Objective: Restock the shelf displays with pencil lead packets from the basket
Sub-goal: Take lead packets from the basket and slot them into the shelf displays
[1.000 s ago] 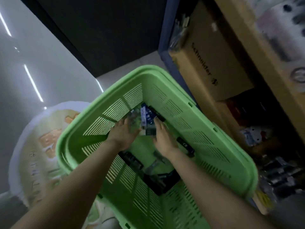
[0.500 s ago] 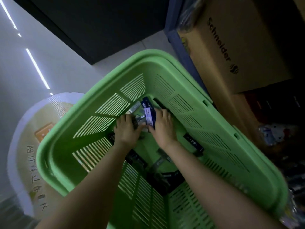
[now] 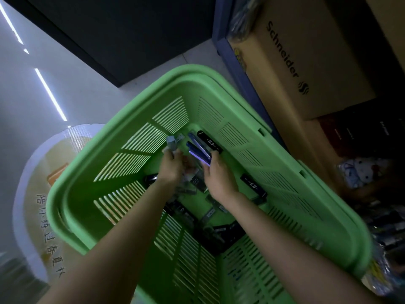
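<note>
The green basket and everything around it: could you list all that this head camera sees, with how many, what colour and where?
Slatted green plastic basket: one, green, centre, on the floor.
Black pencil lead packets: several, exact count unclear, black with white print, loose on the basket bottom.
Blue packets: a few, blue, at the right hand's fingertips.
Grey packet: one, grey, above the left hand.
Brown cardboard box printed Schneider: one, brown, upper right on the shelving.
Round floor sticker: one, white and yellow, left of the basket.
Left hand: one, inside the basket, closed on packets.
Right hand: one, inside the basket, holding the blue packets.
</note>
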